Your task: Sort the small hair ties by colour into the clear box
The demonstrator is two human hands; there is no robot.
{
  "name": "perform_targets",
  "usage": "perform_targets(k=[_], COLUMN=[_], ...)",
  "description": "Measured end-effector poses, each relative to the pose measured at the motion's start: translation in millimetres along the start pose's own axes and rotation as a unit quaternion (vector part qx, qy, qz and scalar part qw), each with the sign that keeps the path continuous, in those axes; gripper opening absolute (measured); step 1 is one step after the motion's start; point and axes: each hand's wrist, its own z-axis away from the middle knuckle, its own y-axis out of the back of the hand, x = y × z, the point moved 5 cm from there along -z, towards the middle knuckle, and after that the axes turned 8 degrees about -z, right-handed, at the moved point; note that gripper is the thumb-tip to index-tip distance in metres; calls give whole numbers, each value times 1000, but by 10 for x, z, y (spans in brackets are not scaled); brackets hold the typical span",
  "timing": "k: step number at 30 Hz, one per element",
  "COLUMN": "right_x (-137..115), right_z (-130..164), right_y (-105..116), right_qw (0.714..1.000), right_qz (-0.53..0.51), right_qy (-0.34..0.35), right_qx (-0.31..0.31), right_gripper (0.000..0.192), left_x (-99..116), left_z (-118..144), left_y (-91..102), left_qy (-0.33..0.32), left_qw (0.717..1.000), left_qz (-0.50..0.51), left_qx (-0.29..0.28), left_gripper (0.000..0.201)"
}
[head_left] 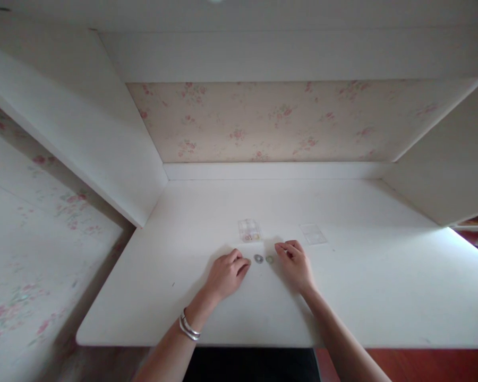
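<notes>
Forearms [336, 334] are spanning the worktop [119, 302], left hand [225, 271] and right hand [297, 267] flanking two rings [258, 259], seemingly for easy reach, though whether either grip is holding anything is unclear.

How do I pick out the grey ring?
On the white desk, look between the left hand and the right hand. The grey ring lies there, left of a pale greenish piece; it is the darker of the two.

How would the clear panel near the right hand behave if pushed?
The clear panel looks thin, so probably light; its straight edges suggest stiffness. Lying flat on the smooth desk, it would likely slide rather than tip.
</notes>
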Motion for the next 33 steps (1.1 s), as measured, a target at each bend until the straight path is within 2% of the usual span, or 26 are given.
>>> perform_targets(k=[5, 10, 13, 19, 26, 29, 33], right_x=[7, 12, 3, -7, 5, 8, 5], right_z=[19, 19, 18, -6, -31, -32, -23], right_y=[31, 56, 67, 65, 76, 80, 72], right_qw=[1000, 1000, 999, 999, 999, 999, 999], right_qz=[-16, -26, -30, -32, -19, -15, -14], right_qy=[1, 3, 5, 15, 36, 36, 38], right_qx=[11, 10, 12, 9, 7, 5, -1], right_gripper=[37, 37, 35, 35, 30, 30, 29], left_x=[-13, -93, -81, 76, 62, 25, -47], left_z=[-11, -39, -112, -461, -813, -796, -614], left_y=[-39, -51, -15, 22, -121, -120, -1], left_qy=[5, 41, 56, 38, 44, 51, 66], left_qw=[1000, 992, 988, 993, 997, 997, 993], left_qz=[22, 117, 138, 101, 36, 25, 62], left_qx=[-2, 19, 29, 47, 49, 49, 79], left_gripper=[24, 23, 23, 21, 20, 20, 23])
